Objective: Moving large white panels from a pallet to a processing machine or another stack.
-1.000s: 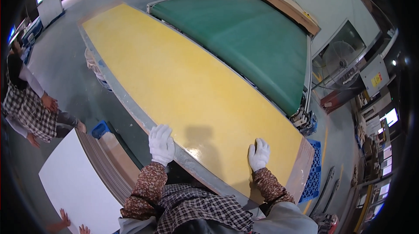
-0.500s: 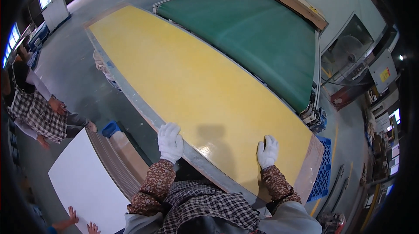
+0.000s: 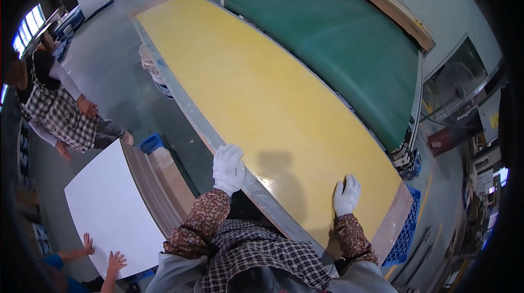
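Note:
A long board with a glossy yellow top [image 3: 256, 102] lies on a grey-edged table [image 3: 188, 113] in front of me. My left hand [image 3: 228, 168], in a white glove, is over the board's near edge, fingers extended and holding nothing visible. Farther right, my right hand [image 3: 346, 196], gloved too, rests on the yellow surface near its right end. Its fingers are stretched out with the thumb apart. A dark shadow falls on the board between my hands. Both my forearms wear brown flowered sleeves.
A green conveyor belt [image 3: 338, 58] runs along the board's far side. At left stands a stack of white-topped sheets [image 3: 114, 211], with another person's hands [image 3: 115, 262] at its near edge. A co-worker in a checked apron [image 3: 60, 113] stands beyond. A blue plastic crate [image 3: 401, 238] is at right.
The whole view has shifted, so the board and belt appear farther right. Both my hands stay at the board. The co-worker's hands by the white stack have moved farther onto it.

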`<state>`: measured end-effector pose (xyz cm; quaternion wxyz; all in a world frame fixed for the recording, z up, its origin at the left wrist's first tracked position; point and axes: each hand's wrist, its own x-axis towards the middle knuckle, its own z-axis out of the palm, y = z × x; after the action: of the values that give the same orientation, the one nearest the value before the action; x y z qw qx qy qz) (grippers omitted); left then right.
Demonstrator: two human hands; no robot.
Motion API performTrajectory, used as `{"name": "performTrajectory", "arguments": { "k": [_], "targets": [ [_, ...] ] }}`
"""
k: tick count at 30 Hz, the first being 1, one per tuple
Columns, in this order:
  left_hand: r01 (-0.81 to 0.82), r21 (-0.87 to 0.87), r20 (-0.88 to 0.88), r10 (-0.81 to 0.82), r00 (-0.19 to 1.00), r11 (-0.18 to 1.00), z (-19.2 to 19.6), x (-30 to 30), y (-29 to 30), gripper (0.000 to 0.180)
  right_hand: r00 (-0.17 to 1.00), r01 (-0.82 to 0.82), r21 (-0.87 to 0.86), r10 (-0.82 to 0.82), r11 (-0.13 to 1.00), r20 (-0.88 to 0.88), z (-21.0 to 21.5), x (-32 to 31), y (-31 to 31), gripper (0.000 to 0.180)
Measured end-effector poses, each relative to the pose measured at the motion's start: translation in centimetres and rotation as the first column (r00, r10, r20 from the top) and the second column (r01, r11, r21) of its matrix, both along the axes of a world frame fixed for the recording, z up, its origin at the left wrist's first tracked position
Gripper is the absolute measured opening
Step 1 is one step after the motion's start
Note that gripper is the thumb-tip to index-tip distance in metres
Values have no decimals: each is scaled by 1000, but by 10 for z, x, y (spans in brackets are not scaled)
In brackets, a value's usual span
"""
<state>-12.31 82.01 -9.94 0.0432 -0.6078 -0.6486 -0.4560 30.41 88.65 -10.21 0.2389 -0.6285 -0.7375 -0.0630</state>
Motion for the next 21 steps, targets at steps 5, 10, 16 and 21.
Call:
{"name": "performTrajectory", "arguments": {
  "k": [5,10,16,21],
  "targets": [
    [-9,11,-11,9,1000,1000,-2,0,0,31,1000,8,-36,-8,999,18,5,-3,-1,40],
    [-34,0,12,34,999,999,-1,-3,-2,30,1000,-5,-42,6,999,22,4,-8,4,39],
    [33,36,1,-33,999,999,3,3,8,30,999,54,-27,-53,998,10,9,5,-3,39],
    [-30,40,-19,31,999,999,-12,-9,-5,30,999,-20,-58,22,998,32,5,-14,0,36]
  ]
}}
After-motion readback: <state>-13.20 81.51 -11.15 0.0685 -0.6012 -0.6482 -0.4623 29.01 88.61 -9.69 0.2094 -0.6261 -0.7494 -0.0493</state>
